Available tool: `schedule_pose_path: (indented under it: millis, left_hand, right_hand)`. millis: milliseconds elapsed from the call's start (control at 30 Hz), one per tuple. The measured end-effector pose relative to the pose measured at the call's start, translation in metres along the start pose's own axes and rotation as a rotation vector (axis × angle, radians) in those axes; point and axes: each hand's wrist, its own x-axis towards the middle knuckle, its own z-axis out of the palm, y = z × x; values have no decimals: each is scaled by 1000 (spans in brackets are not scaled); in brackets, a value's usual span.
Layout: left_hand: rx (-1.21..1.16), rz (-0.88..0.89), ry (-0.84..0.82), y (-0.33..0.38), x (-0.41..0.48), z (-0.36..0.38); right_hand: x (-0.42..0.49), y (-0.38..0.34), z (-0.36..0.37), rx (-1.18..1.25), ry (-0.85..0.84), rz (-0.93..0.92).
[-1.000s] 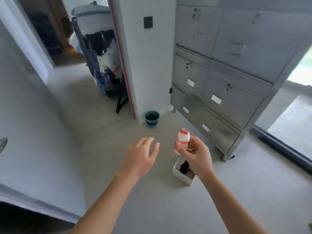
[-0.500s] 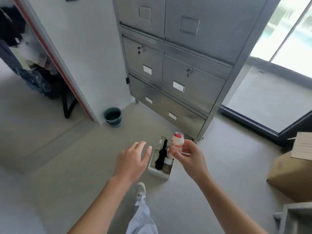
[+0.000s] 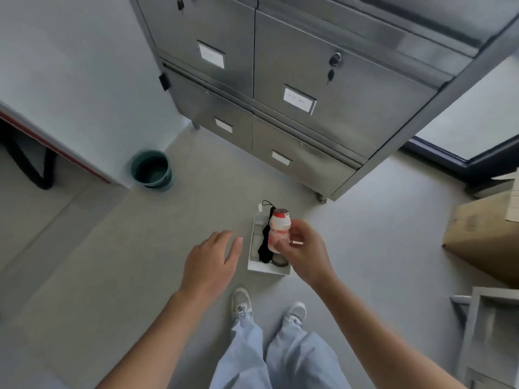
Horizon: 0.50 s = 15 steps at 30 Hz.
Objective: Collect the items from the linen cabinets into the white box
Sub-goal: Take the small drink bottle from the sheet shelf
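Note:
My right hand (image 3: pixel 304 251) pinches a small white drink bottle (image 3: pixel 278 230) with a red foil lid and red label, upright, right above the white box (image 3: pixel 265 268). The box lies on the floor in front of my feet. Inside it I see a folded black umbrella (image 3: pixel 265 245) with a wrist cord and a round dark item, partly hidden by my hand. My left hand (image 3: pixel 212 261) hovers with relaxed fingers left of the box and holds nothing. The steel cabinet (image 3: pixel 337 108) stands behind the box, its drawers shut.
A green bucket (image 3: pixel 151 169) sits on the floor by the white wall at left. A cardboard box (image 3: pixel 483 237) lies at right, with a grey metal frame (image 3: pixel 488 332) below it. My shoes (image 3: pixel 241 304) stand just behind the white box.
I have stepped closer and tilted my view down; the box now lies near my feet. My right hand keeps holding the bottle above it, and my left hand stays open beside it.

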Motion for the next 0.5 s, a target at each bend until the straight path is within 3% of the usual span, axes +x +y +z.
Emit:
schedule_pose_path:
  millis: [267,500]
  left_hand:
    - [34,-79,-135,-51,56,81]
    - [20,-120,-293,-119,76,220]
  right_hand:
    - [98,101,51,-33,-52,145]
    - [176,237,112,-94,-120,235]
